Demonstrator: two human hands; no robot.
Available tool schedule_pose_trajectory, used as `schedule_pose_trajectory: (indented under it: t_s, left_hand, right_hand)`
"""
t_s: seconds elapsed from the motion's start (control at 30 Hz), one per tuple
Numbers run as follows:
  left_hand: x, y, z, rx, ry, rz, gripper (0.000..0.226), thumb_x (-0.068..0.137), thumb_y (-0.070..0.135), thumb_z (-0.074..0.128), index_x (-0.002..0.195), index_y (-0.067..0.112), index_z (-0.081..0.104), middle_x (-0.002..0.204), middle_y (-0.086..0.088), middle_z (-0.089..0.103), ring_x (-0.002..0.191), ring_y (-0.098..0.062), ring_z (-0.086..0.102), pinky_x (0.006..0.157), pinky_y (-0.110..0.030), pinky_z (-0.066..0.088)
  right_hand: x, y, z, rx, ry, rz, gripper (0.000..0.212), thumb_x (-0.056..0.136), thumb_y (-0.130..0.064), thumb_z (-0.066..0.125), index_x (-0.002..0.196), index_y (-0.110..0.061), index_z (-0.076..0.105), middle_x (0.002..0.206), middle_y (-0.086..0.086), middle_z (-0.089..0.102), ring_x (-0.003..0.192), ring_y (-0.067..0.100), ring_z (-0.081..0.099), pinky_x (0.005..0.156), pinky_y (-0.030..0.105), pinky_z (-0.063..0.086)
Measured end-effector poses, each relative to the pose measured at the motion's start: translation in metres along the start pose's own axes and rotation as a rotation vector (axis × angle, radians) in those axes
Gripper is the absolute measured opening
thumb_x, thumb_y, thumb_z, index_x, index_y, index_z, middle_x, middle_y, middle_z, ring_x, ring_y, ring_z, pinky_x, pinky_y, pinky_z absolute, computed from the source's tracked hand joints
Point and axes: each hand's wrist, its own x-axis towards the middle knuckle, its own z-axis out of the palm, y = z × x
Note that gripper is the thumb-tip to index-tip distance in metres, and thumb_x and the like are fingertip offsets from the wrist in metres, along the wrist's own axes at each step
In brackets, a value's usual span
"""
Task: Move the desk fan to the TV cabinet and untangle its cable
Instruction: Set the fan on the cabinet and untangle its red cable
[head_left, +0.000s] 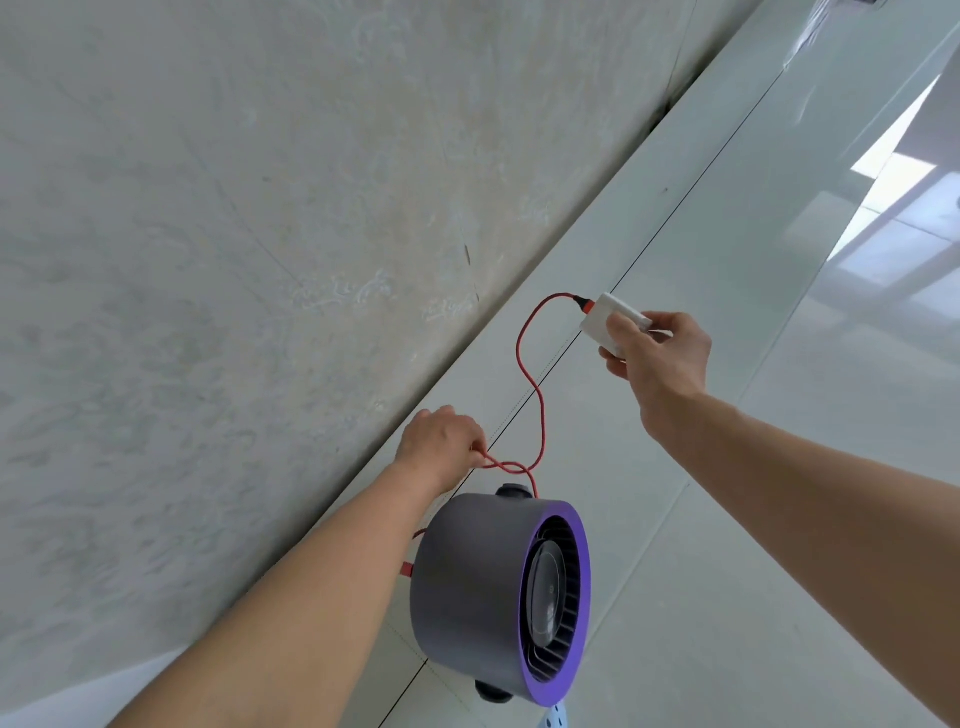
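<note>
The round dark-grey desk fan with a purple front ring (501, 597) sits low in the view at about 6 o'clock, on a glossy pale-white cabinet top (727, 467) that runs along a mottled grey wall (234, 234). Its grille faces toward 3 o'clock, and a small dark knob shows at its top and another at its bottom edge.

A thin red braided cable (524, 364) leaves the fan's back, near 9 o'clock of the body, crosses itself in a loose twist just above the fan, then climbs in an S-curve toward 1 o'clock, where its red-and-black plug enters a small white rectangular power block (602, 322).

The left hand (439, 441), just above the fan at its 11 o'clock, has its fingers curled closed around the cable beside the twist. The right hand (657, 358), at 2 o'clock from the fan, pinches the white block between thumb and fingers, holding it clear of the cabinet top. Whether the twist is a real knot or only an overlap is hard to tell from this angle.
</note>
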Motion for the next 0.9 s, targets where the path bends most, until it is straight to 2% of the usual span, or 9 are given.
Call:
schedule_pose_trajectory:
  t_s: [0.07,0.23,0.37,0.47,0.57,0.63,0.7,0.8,0.9]
  left_hand:
    - [-0.002,-0.006,-0.007,-0.139,0.108,-0.094,0.015,0.089,0.038,0.063,0.098,0.033,0.074,0.103,0.001,0.064,0.099,-0.020,0.059,0.084,-0.030,0.045]
    - [-0.002,-0.014,-0.023,-0.497,0.272,-0.202,0.008,0.089,0.024,0.065,0.089,0.019,0.071,0.083,0.002,0.073,0.083,-0.018,0.068,0.077,-0.029,0.052]
    - [0.001,-0.016,-0.030,-0.728,0.341,-0.231,0.009,0.095,0.020,0.059,0.088,0.015,0.064,0.078,-0.001,0.072,0.066,-0.015,0.063,0.070,-0.035,0.055]
    - [0.004,-0.016,-0.037,-0.867,0.382,-0.255,0.013,0.097,0.020,0.056,0.088,0.013,0.060,0.074,-0.001,0.071,0.054,-0.010,0.059,0.052,-0.026,0.050]
    - [0.008,-0.015,-0.044,-0.942,0.406,-0.277,0.015,0.097,0.026,0.055,0.090,0.013,0.060,0.068,0.001,0.069,0.047,-0.007,0.056,0.046,-0.019,0.045]
    - [0.009,-0.017,-0.045,-0.885,0.371,-0.265,0.014,0.093,0.028,0.060,0.091,0.015,0.062,0.067,0.001,0.068,0.052,-0.007,0.059,0.050,-0.022,0.049]
    - [0.010,-0.018,-0.042,-0.804,0.298,-0.243,0.012,0.090,0.029,0.064,0.091,0.017,0.064,0.069,0.000,0.069,0.062,-0.010,0.065,0.064,-0.031,0.055]
    - [0.010,-0.018,-0.036,-0.694,0.185,-0.256,0.021,0.092,0.038,0.056,0.080,0.023,0.065,0.070,0.000,0.072,0.073,-0.016,0.069,0.080,-0.039,0.056]
    - [0.009,-0.016,-0.030,-0.666,0.015,-0.305,0.025,0.092,0.024,0.047,0.074,0.025,0.064,0.078,-0.004,0.072,0.064,-0.022,0.065,0.071,-0.037,0.058]
  right_hand:
    - [0.000,0.007,0.000,-0.088,-0.003,-0.003,0.027,0.082,-0.021,0.068,0.104,-0.017,0.053,0.103,0.005,0.063,0.082,0.018,0.066,0.070,0.032,0.056]
    - [-0.001,0.027,0.001,-0.262,-0.040,0.034,0.027,0.082,-0.022,0.068,0.102,-0.017,0.052,0.097,0.004,0.060,0.067,0.011,0.054,0.051,0.025,0.036]
    - [-0.002,0.040,0.001,-0.420,-0.106,0.124,0.026,0.080,-0.018,0.068,0.101,-0.012,0.053,0.101,0.011,0.061,0.077,0.025,0.058,0.061,0.030,0.047]
    - [-0.003,0.050,0.001,-0.525,-0.200,0.170,0.027,0.082,-0.014,0.067,0.106,-0.010,0.056,0.103,0.013,0.061,0.080,0.026,0.057,0.065,0.032,0.046]
    - [-0.007,0.060,0.004,-0.606,-0.276,0.161,0.030,0.083,-0.011,0.068,0.111,-0.010,0.059,0.103,0.011,0.060,0.084,0.025,0.056,0.064,0.028,0.042]
    - [-0.008,0.063,0.007,-0.617,-0.294,0.157,0.029,0.084,-0.012,0.067,0.112,-0.010,0.059,0.101,0.010,0.059,0.083,0.024,0.055,0.059,0.026,0.040]
    - [-0.009,0.065,0.011,-0.622,-0.308,0.152,0.025,0.085,-0.014,0.065,0.110,-0.011,0.060,0.099,0.009,0.060,0.082,0.023,0.055,0.057,0.026,0.039]
    - [-0.008,0.064,0.015,-0.629,-0.320,0.134,0.018,0.085,-0.015,0.062,0.104,-0.011,0.061,0.093,0.007,0.059,0.071,0.017,0.052,0.053,0.024,0.037]
    - [-0.004,0.061,0.017,-0.623,-0.309,0.133,0.014,0.087,-0.015,0.059,0.100,-0.012,0.061,0.080,0.002,0.054,0.064,0.012,0.047,0.051,0.023,0.035]
